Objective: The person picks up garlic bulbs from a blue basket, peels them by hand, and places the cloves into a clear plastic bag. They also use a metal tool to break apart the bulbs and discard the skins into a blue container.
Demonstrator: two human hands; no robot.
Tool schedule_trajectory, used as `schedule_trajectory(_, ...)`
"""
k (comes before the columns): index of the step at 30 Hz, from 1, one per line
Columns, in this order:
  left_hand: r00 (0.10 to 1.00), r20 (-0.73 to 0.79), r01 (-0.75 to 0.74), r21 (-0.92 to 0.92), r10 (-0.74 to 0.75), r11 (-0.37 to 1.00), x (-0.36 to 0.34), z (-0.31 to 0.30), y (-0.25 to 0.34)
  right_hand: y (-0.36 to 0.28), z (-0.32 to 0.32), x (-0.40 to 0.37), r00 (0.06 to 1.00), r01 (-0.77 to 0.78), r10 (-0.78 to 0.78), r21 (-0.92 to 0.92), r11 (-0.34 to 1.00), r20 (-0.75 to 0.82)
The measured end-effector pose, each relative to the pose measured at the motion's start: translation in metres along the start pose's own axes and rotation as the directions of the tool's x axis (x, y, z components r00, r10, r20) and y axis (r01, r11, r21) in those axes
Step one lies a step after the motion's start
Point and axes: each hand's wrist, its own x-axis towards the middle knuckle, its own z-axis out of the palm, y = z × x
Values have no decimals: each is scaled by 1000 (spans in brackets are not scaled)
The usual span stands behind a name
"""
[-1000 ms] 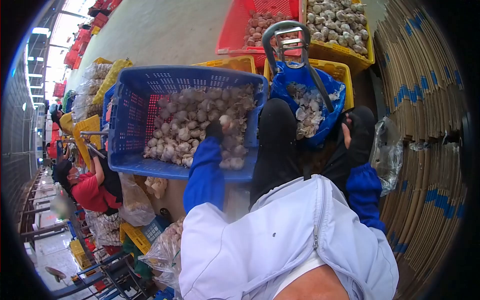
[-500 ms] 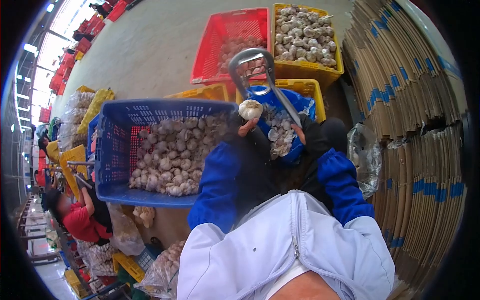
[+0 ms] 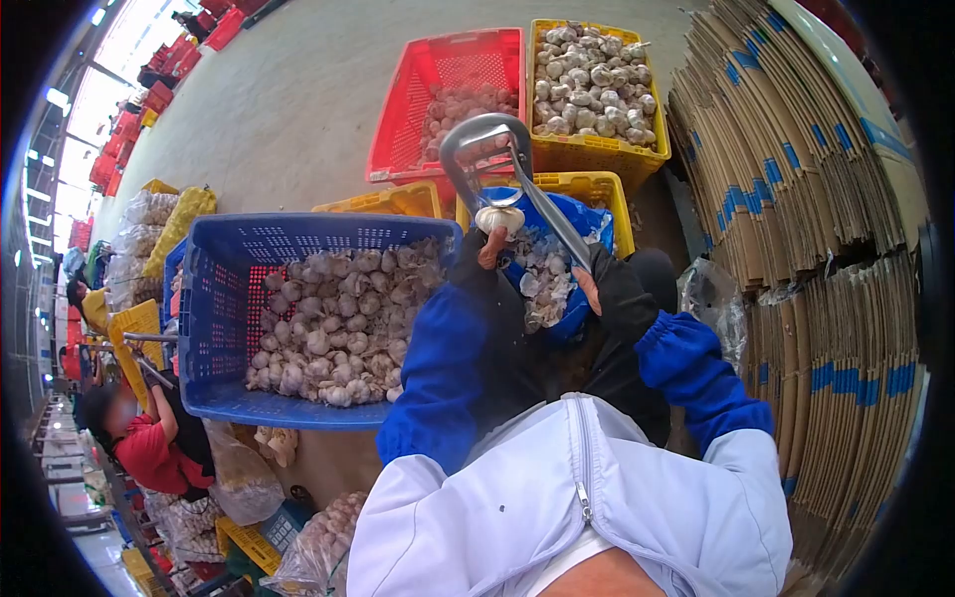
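Note:
My left hand [image 3: 491, 249], in a dark glove with bare fingertips, is closed around a whitish garlic bulb [image 3: 500, 218]. The bulb sits at the jaw of a grey metal lever tool [image 3: 481, 134] with a thick looped frame, and the tool partly covers it. Fingers of my right hand [image 3: 589, 290] are wrapped round the tool's long handle. Beneath both hands, a blue plastic bag [image 3: 565, 316] lines a yellow crate [image 3: 619, 234] and holds garlic trimmings [image 3: 545, 294]. To the left, a blue crate [image 3: 211, 328] holds many garlic bulbs.
Beyond the tool stand a red crate [image 3: 393, 124] with bulbs and a yellow crate [image 3: 597, 151] full of garlic. Stacked flattened cartons [image 3: 836, 328] line the right side. A person in red [image 3: 164, 448] is at the left, near bagged garlic [image 3: 139, 239].
The garlic bulb has moved up against the jaw of the metal tool, with my left hand still around it. My right hand stays on the handle. The camera view has shifted slightly.

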Motion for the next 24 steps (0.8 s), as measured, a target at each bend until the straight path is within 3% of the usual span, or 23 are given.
schedule_trajectory(2, 1000, -12, 13, 65, -12, 998, -11, 16, 39, -3, -2, -1, 1000, 2, -1, -22, 1000, 15)
schedule_trajectory(6, 996, -54, -77, -44, 75, 996, -16, 27, 40, -5, 4, -4, 998, -56, 59, -105, 993, 28)
schedule_trajectory(9, 995, -49, -83, -13, 83, 996, -8, 20, 27, 26, 37, -10, 988, 82, -96, -116, 990, -120)
schedule_trajectory(12, 989, -75, -123, 75, 128, 990, -3, 14, 8, 39, 67, -6, 937, 113, -163, -172, 979, -309)
schedule_trajectory(15, 992, -49, -109, 149, 117, 983, -5, 18, 16, 42, 68, 4, 983, 55, -79, -143, 988, -163)
schedule_trajectory(16, 994, -35, -94, 203, 104, 975, -2, 7, -10, 54, 83, 10, 961, 104, -145, -181, 978, -235)
schedule_trajectory(18, 995, -15, -87, 327, 97, 941, 12, -13, -38, 75, 106, 23, 970, 87, -122, -166, 982, -212)
schedule_trajectory(21, 977, -4, -210, 177, 214, 962, 3, -1, -8, 89, 121, 28, 951, 111, -136, -104, 988, -277)
schedule_trajectory(22, 995, 15, -90, -199, 95, 976, -3, -16, -30, 86, 119, 27, 950, 98, -131, -130, 987, -283)
schedule_trajectory(23, 987, 120, -90, -112, 103, 990, -8, -22, -27, 84, 118, 26, 948, 86, -129, -157, 984, -290)
schedule_trajectory(24, 969, 227, -98, -24, 101, 995, -11, -32, -22, 81, 117, 25, 991, -107, 89, -191, 976, -102)
